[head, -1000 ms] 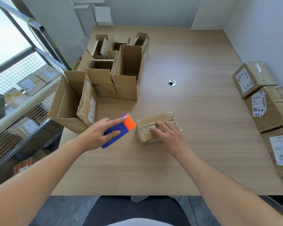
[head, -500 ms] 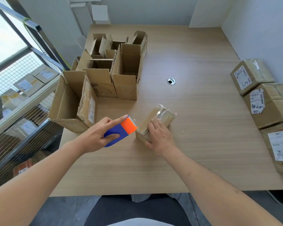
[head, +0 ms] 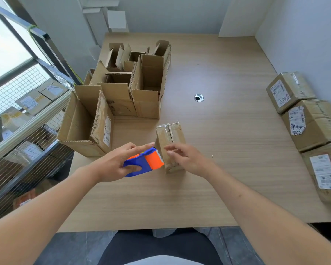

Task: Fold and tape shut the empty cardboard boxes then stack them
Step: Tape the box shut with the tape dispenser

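Box is the small one standing on end near the front middle of the table, and everything else I'll place off it. It has a taped seam on its top face and glossy tape down the side facing me. My right hand hovers just right of it with fingers loosely curled and holding nothing; whether a fingertip touches the cardboard, I can't tell. My left hand grips the blue and orange dispenser just left of the box, index finger stretched along the top, toothed blade almost against the box's near face.

My guess is I'm about to run another strip. To do it well I'd pin the box with the right hand first, since it's light and standing tall, so it'll likely tip. Then press the tape end down before pulling, and keep fingers off the teeth.

Open boxes crowd the space behind and left of it. Sealed boxes sit well off to the right along the wall, probably where this one goes. Between is bare wood with a grommet hole behind the box. Table edge is close in front.
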